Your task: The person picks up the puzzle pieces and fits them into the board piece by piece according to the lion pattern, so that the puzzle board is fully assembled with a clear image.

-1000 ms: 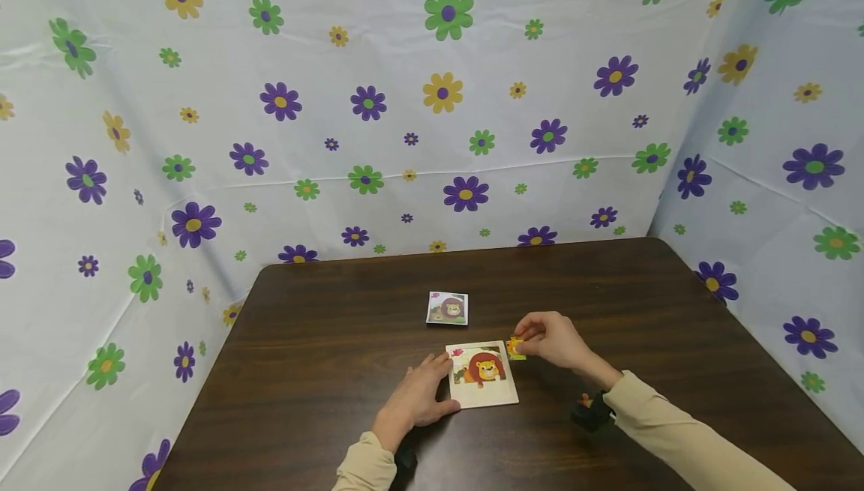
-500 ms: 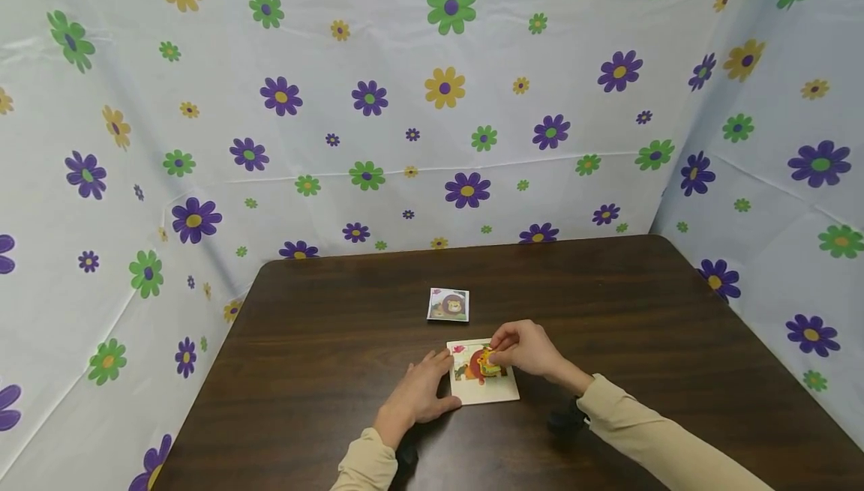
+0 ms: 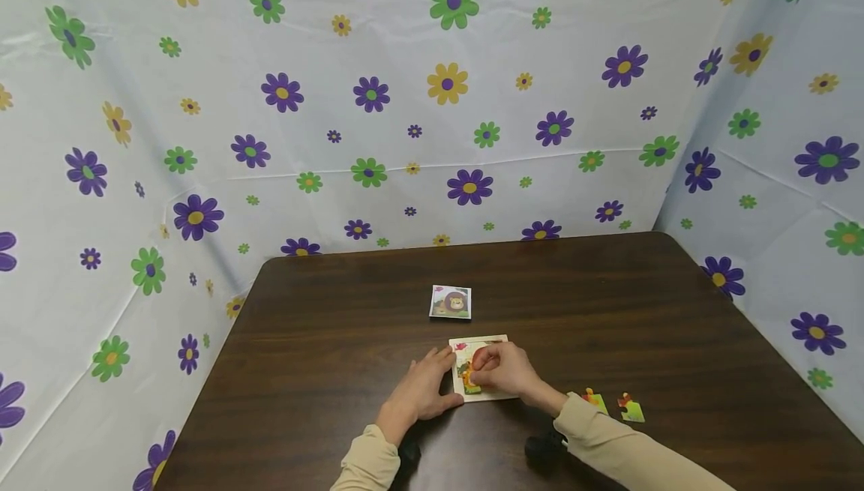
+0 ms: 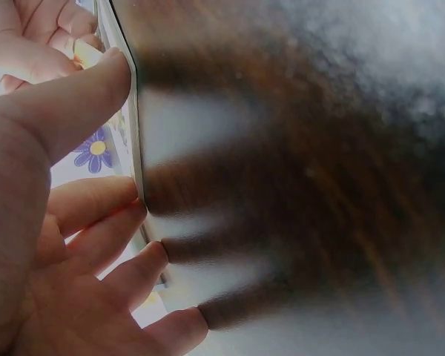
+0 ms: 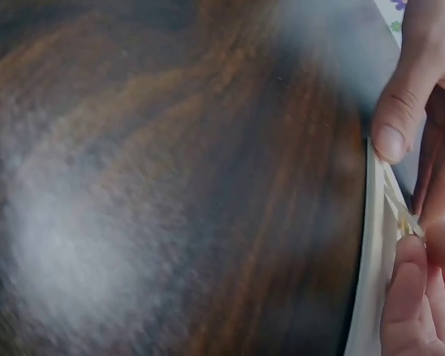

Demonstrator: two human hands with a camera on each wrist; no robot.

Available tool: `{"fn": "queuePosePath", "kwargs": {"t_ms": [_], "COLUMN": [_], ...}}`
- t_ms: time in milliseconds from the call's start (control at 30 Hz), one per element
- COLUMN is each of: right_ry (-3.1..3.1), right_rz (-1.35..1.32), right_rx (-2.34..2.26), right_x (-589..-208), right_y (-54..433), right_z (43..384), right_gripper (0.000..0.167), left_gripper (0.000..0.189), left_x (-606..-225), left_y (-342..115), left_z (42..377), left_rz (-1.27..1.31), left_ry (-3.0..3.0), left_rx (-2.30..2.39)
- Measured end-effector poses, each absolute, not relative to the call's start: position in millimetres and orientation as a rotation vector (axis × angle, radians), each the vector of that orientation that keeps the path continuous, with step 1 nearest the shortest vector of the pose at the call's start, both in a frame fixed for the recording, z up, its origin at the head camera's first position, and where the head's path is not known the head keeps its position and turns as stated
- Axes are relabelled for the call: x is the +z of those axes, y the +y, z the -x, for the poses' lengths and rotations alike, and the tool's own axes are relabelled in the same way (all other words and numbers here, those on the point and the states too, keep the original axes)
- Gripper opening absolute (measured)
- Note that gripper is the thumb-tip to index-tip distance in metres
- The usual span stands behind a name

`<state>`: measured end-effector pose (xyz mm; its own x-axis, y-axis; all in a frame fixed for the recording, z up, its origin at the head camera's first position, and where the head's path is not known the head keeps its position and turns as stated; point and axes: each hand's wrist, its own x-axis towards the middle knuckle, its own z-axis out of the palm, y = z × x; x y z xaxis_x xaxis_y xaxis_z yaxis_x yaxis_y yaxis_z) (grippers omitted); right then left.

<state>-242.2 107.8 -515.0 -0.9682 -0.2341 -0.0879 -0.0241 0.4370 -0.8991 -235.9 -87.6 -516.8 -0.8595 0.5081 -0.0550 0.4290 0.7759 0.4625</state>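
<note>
A square wooden puzzle board with a lion picture lies on the table. My left hand rests at its left side, fingertips along the edge and thumb at the near left corner. In the left wrist view, the thumb overlaps the board's rim. My right hand is over the board, pinching a green and orange puzzle piece at its lower left part. In the right wrist view, that piece stands tilted against the board between thumb and finger. The hand hides much of the lion picture.
Two loose puzzle pieces lie on the table near the right sleeve, one partly behind it and one beside it. Beyond the board sits a small lion picture card. A flowered cloth hangs behind the brown table.
My right hand has carried the puzzle piece from right of the board leftward and nearer, to its lower left. Two loose pieces have come into view by the sleeve. My left hand stays put.
</note>
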Motion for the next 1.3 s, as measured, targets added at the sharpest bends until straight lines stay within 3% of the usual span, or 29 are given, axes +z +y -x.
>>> {"fn": "queuePosePath", "kwargs": {"t_ms": [667, 1067, 1300], "right_ry": [2.816, 2.711, 2.690], "right_rz": [0.621, 0.358, 0.363], "right_rx": [-1.346, -1.267, -1.258], "right_x": [-517.9, -516.9, -515.8], "right_y": [99.7, 95.3, 95.3], "right_z": [241.4, 249.1, 250.8], "right_gripper": [0.020, 0.022, 0.019], "left_gripper": [0.065, 0.065, 0.066], "left_x": [-514.6, -514.8, -514.8], "left_y": [-88.1, -88.7, -88.5], "left_z": [234.2, 234.9, 235.6], "left_rz": [-0.756, -0.753, -0.754], "left_ry": [2.794, 2.796, 2.793], "left_rx": [0.691, 0.675, 0.667]}}
